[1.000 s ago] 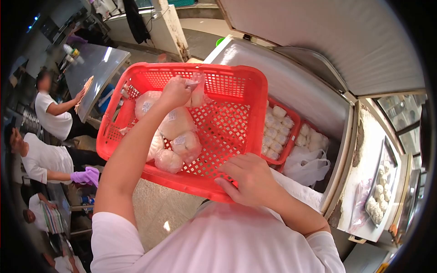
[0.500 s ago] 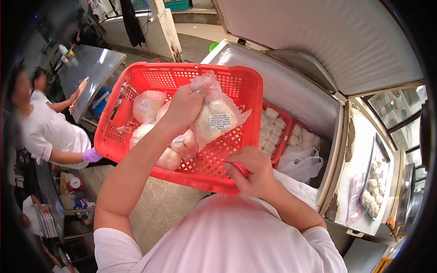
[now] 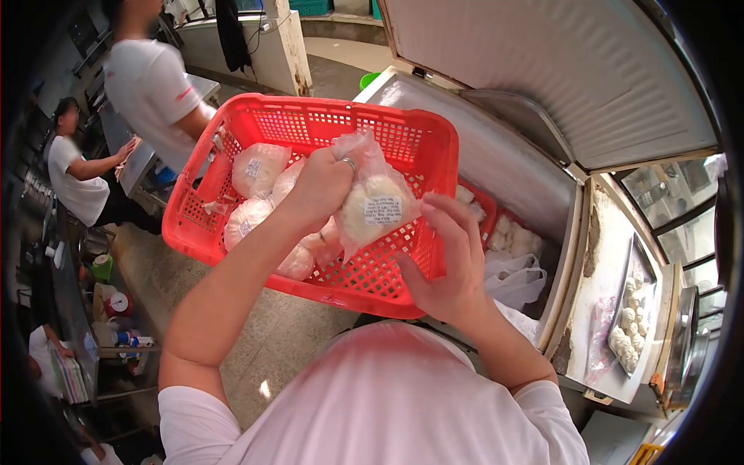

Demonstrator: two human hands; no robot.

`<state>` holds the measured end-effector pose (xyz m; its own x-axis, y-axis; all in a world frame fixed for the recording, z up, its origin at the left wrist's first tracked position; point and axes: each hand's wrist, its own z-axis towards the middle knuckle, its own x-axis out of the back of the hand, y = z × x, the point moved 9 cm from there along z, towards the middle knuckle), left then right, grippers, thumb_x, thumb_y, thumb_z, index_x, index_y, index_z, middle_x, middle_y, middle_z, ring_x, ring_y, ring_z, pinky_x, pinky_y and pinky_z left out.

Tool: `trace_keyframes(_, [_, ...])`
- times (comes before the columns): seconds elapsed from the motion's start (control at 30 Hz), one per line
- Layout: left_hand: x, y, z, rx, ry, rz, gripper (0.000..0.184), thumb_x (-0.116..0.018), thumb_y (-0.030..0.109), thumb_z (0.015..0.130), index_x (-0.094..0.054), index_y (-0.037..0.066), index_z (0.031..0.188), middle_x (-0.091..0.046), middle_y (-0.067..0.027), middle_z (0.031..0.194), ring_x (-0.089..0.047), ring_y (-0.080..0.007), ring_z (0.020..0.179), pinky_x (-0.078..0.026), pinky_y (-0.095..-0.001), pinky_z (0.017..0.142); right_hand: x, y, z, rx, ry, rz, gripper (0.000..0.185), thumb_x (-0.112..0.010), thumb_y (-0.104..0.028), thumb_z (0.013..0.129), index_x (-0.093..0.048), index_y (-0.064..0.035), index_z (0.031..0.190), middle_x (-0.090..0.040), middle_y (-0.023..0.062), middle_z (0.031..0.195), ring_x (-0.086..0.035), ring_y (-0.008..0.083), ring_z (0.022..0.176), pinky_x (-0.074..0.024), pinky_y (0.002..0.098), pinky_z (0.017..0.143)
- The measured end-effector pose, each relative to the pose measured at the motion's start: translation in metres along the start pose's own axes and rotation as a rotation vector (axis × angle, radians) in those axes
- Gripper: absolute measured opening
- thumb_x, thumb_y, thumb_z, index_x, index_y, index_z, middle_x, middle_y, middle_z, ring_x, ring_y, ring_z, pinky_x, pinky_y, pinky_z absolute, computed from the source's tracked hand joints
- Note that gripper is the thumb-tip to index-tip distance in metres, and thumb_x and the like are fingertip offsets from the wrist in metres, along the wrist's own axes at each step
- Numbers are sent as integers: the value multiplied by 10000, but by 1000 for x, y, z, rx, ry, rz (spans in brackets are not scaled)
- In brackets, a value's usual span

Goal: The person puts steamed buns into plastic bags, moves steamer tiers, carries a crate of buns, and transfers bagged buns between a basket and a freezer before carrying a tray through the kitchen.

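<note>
My left hand is closed on the gathered top of a clear plastic bag of white buns with a printed label. The bag hangs over a red plastic basket with perforated sides. My right hand is open, thumb and fingers apart, over the basket's near right corner. Its fingertips are beside the bag's right edge; I cannot tell whether they touch. Several more bagged buns lie in the left part of the basket, some hidden behind my left forearm.
A chest freezer with its lid raised holds baskets of buns and a white plastic bag. At right is a tray of buns. Two co-workers stand left; metal shelving is below them.
My right hand has risen from the basket's near rim and opened toward the bag. The view has shifted slightly. A gloved co-worker at left has moved farther back.
</note>
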<state>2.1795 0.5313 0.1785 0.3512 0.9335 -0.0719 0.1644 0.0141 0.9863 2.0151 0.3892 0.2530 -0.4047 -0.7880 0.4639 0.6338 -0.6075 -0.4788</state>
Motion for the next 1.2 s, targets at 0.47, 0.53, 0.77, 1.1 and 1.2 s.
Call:
trace_keyframes(0.47, [-31,27,-40,-26,-280,-64,375,-441,248,1109,-608,-19,1311,-673,-98,1173,-670,-165,1030,-576,-324,857,-34,-14,27,49,-318,-113,783,-901,-113,655,-575,-105,1367,-472,188,1433,-577,416,1187,-566,471,881])
trace_keyframes(0.53, [-37,44,-52,-90,-348,-157,416,-435,320,1119,-618,-10,1295,-672,-89,1164,-660,-152,1032,-562,-317,866,-29,-11,40,-6,-284,-69,835,-907,-195,686,-527,-69,1418,-486,202,1430,-574,421,1207,-547,479,928])
trace_keyframes(0.77, [-18,77,-59,-96,-471,313,520,-441,454,1107,-588,-13,1282,-652,-73,1187,-618,-148,1093,-523,-333,944,-42,-25,66,114,-215,-3,953,-840,-373,806,-360,39,1518,-522,251,1417,-576,442,1255,-462,478,1077])
trace_keyframes(1.1, [-28,59,-80,-152,-411,422,493,-408,420,1107,-529,-20,1294,-656,-90,1119,-647,-165,1013,-531,-332,884,8,19,18,-484,33,241,565,-665,-281,979,-475,65,1383,-649,301,1105,-672,419,994,-522,442,880])
trace_keyframes(1.2, [-44,31,-130,-274,-673,659,747,-858,413,808,-522,-37,1301,-662,-176,1158,-664,-270,1076,-540,-417,910,65,41,-29,-656,318,188,496,-562,-363,1056,-522,43,1338,-679,196,1048,-669,279,943,-519,383,821])
